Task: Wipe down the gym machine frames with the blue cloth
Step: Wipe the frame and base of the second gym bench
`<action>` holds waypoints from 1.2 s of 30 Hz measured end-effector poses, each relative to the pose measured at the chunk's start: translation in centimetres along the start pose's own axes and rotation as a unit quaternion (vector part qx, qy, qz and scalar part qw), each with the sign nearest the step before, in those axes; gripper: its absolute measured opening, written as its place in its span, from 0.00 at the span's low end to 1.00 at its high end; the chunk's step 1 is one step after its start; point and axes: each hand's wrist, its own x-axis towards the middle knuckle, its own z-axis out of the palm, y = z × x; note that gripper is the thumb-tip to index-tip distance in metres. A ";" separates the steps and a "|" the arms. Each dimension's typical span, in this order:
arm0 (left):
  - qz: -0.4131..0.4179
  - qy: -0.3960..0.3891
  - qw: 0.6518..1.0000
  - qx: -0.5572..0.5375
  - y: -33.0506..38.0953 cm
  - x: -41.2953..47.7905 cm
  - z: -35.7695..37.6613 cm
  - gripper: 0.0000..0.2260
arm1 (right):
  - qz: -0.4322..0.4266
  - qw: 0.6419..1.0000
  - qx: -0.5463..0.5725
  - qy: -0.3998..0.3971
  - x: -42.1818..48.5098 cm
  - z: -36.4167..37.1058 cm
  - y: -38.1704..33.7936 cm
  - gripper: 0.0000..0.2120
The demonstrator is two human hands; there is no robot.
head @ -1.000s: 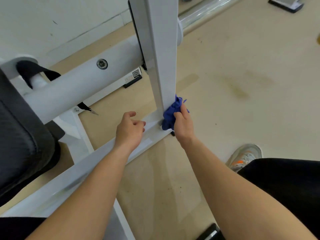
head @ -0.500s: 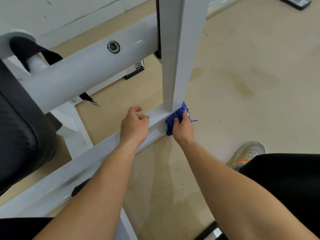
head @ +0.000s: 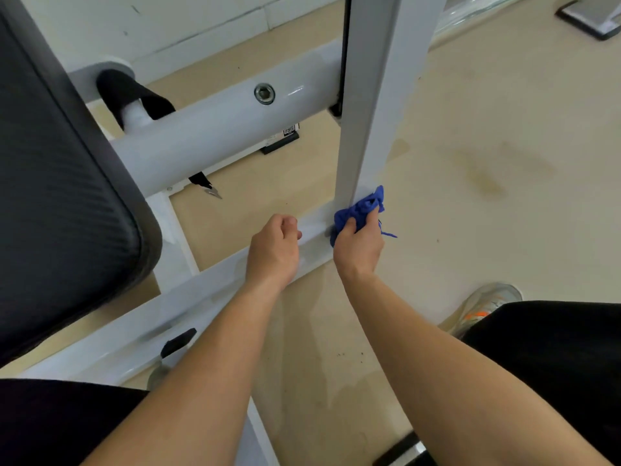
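A white gym machine frame fills the view: an upright post [head: 373, 105], a floor rail [head: 188, 297] running from lower left to the post's foot, and a thick round tube [head: 218, 129] behind. My right hand [head: 358, 247] grips the bunched blue cloth [head: 359, 208] and presses it against the foot of the post where it meets the rail. My left hand [head: 274, 252] rests on the floor rail just left of the cloth, its fingers loosely curled with nothing in them.
A black padded seat [head: 60, 183] stands close on the left. A black strap [head: 134, 95] hangs over the round tube. My shoe [head: 487, 304] and black-clad knee [head: 554, 358] are at the lower right, on the beige floor [head: 504, 163]. A wall runs along the back.
The view has drawn closer to the frame. My right hand with the cloth stays at the post's foot, shifted a little; the left hand stays on the rail.
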 end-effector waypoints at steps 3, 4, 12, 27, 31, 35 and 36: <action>-0.010 0.016 1.000 0.013 -1.2 0.2 -0.6 0.13 | 0.038 0.999 -0.017 0.002 -0.9 2.0 0.6 0.25; -0.014 0.016 1.000 0.017 -1.7 0.1 -0.9 0.13 | 0.043 0.999 -0.021 0.001 -1.4 2.5 0.8 0.25; -0.015 -0.011 0.991 0.131 -5.7 -4.6 -7.2 0.17 | 0.050 0.992 -0.038 -0.106 -7.5 3.9 1.0 0.19; -0.044 0.008 0.999 0.000 -5.8 -1.6 -7.5 0.11 | 0.108 0.994 0.002 -0.013 -6.4 5.6 0.0 0.12; -0.033 0.019 0.999 0.023 -6.3 -2.6 -6.8 0.10 | 0.072 0.997 -0.019 -0.029 -7.1 5.0 1.1 0.11; 0.028 0.007 0.989 0.143 -7.1 -6.8 -8.7 0.10 | 0.075 0.992 0.008 -0.096 -8.4 4.5 1.7 0.05; 0.020 0.011 0.987 0.157 -7.6 -8.5 -9.4 0.09 | 0.072 0.990 0.006 -0.121 -9.1 4.4 1.8 0.04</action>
